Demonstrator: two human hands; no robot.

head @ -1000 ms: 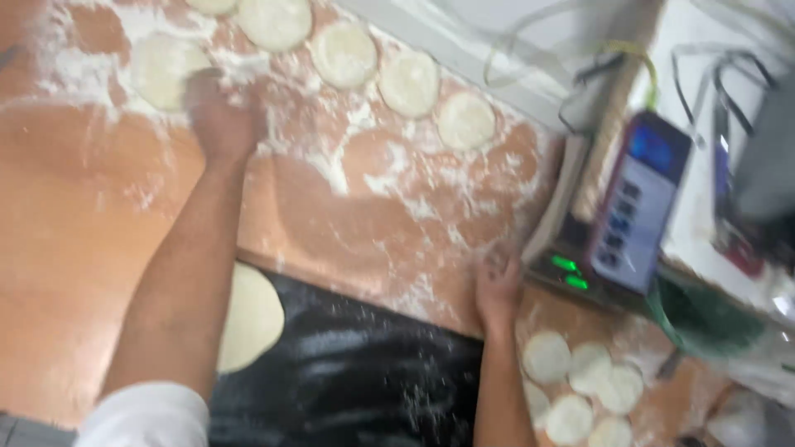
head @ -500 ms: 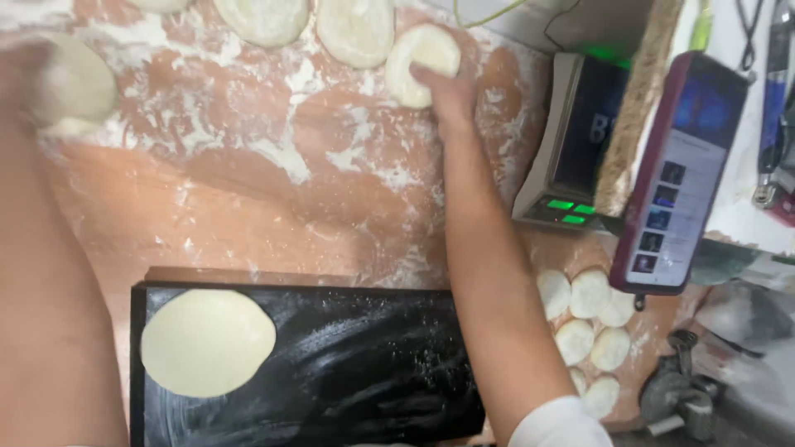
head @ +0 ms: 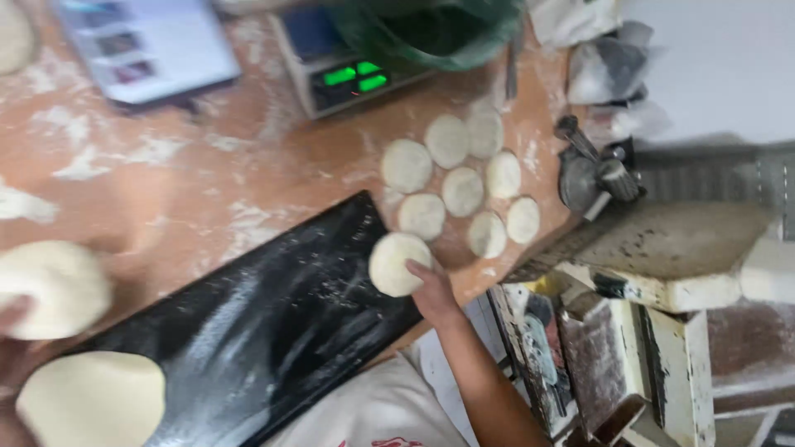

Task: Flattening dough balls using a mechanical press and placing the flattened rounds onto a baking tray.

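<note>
Right hand had left far row, gripped dough disc at black board edge. Left hand, beside board, cupped second disc. 8 discs beyond board.

A pale round dough disc lies tilted at the black board's right edge.

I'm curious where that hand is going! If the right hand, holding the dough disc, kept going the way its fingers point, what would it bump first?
Probably the nearest dough round in the cluster, just past the dough disc the right hand holds. Depth is hard to judge.
</note>
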